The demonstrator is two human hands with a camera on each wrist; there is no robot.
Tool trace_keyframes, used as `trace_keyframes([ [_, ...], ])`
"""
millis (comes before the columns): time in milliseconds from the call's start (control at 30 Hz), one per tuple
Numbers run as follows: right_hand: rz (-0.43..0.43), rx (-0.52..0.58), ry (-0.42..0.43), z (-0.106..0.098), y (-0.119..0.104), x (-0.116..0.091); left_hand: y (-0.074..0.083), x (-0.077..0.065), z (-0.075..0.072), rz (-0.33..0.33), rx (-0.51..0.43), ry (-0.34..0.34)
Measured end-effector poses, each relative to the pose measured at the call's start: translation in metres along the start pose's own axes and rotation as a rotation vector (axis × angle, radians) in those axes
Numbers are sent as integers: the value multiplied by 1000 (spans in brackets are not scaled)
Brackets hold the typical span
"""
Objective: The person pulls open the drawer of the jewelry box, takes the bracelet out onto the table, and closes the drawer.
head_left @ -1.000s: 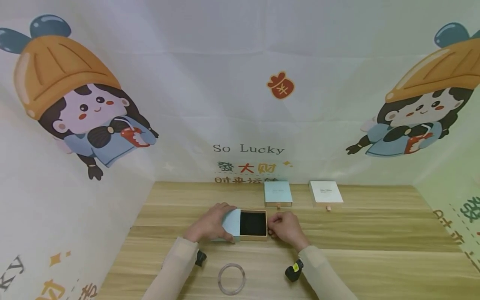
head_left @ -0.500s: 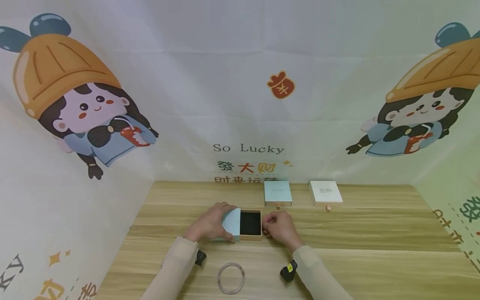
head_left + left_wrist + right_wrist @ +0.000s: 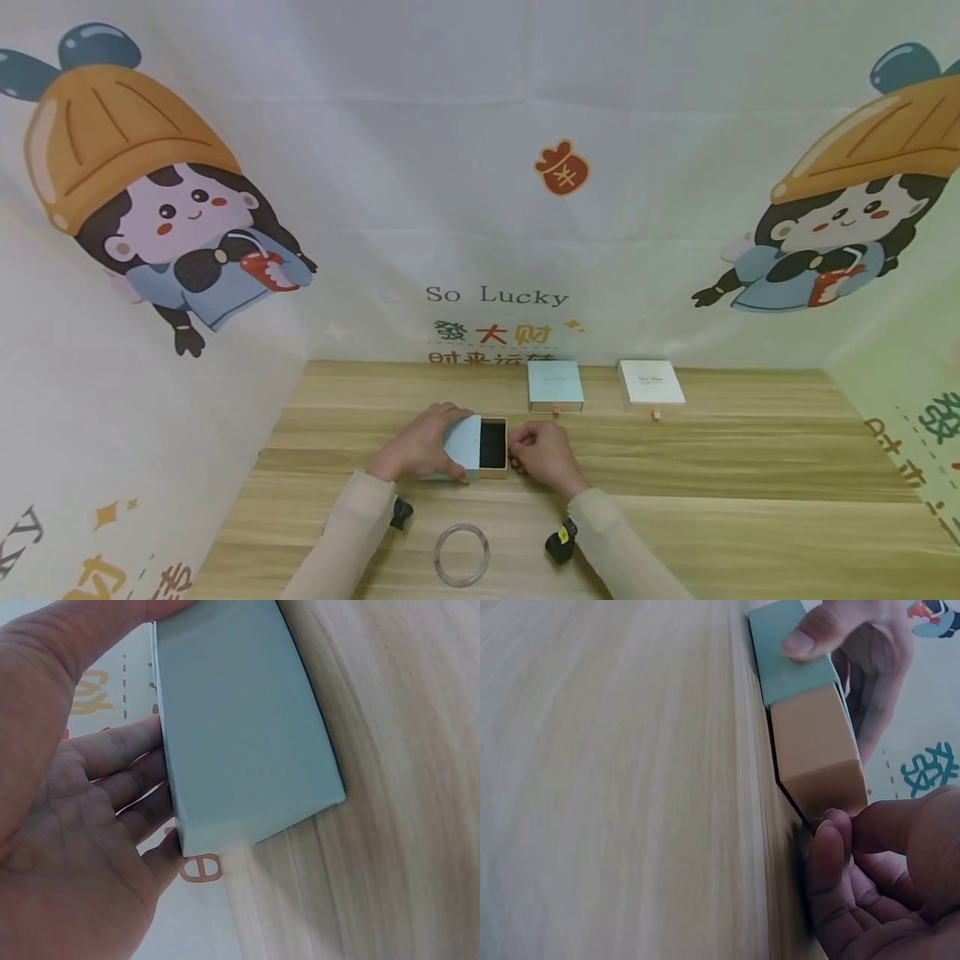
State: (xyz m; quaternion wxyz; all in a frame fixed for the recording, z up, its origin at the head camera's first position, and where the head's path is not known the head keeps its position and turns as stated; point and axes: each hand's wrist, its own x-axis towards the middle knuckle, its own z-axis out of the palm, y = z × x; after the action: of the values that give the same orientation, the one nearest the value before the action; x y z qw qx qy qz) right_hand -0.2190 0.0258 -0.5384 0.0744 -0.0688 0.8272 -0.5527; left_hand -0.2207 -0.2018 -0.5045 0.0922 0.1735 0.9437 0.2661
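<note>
A light blue drawer box stands lengthwise on the table, its sleeve (image 3: 463, 446) gripped by my left hand (image 3: 422, 446) between the thumb on the near side and the fingers on the far side. Out of the sleeve's right end sticks part of the tan drawer (image 3: 817, 735), with a black lining (image 3: 492, 446) inside. My right hand (image 3: 546, 454) is at the drawer's end face, thumb and index finger pinched together there; the pull tab between them is hidden. Nearer to me, a pale translucent bangle (image 3: 461, 583) lies flat on the table between my forearms.
Behind, near the back wall, stand a closed light blue box (image 3: 555, 383) and a closed white box (image 3: 651, 383), each with a small pull tab facing me. Printed cloth (image 3: 480, 208) encloses the wooden table (image 3: 750, 450) at the back and sides.
My right hand has moved left along with the drawer, which has slid further into the sleeve, so less black lining shows. My left hand and the bangle have stayed in place.
</note>
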Motion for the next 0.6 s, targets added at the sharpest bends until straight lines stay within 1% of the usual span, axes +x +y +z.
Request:
trace_keyframes([
  [167,-18,22,-20,10,-5,2,-2,1,0,18,0,-1],
  [333,-38,-8,-26,19,-8,5,-3,2,1,21,7,-4],
  [600,-41,-13,-37,31,-13,7,-2,0,0,27,11,0],
])
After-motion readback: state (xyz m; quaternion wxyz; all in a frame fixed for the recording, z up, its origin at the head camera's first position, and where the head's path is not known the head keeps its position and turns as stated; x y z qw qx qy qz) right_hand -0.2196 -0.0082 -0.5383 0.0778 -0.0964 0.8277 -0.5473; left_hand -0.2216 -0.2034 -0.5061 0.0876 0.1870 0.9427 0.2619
